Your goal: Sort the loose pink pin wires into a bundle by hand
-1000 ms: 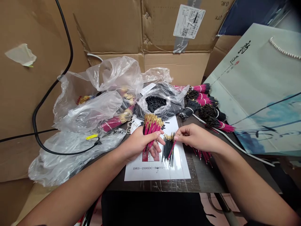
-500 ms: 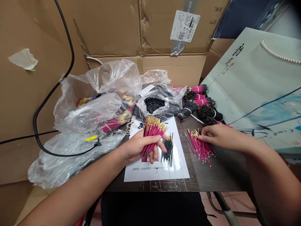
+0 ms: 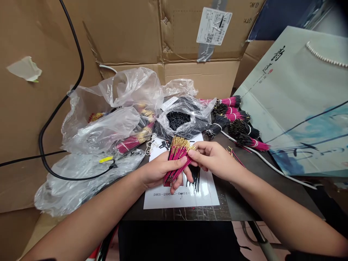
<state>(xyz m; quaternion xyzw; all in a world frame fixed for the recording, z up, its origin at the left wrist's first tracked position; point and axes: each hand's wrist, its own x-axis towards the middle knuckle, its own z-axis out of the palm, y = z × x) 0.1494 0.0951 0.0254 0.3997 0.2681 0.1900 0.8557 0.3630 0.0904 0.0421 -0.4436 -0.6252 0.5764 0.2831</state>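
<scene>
Over the sheet [image 3: 209, 201], my left hand [image 3: 159, 169] clamps the pink wires [image 3: 176, 160] low, probably leaving their gold ends [image 3: 179, 141] free, where my right hand's [image 3: 213, 156] fingers meet, on what I cannot tell.

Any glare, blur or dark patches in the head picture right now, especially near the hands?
Head view: glare streaks the clear plastic bag; head view: left hand and right hand look fairly sharp, but individual pink wires are hard to separate; head view: the far top-right corner falls to black.
</scene>
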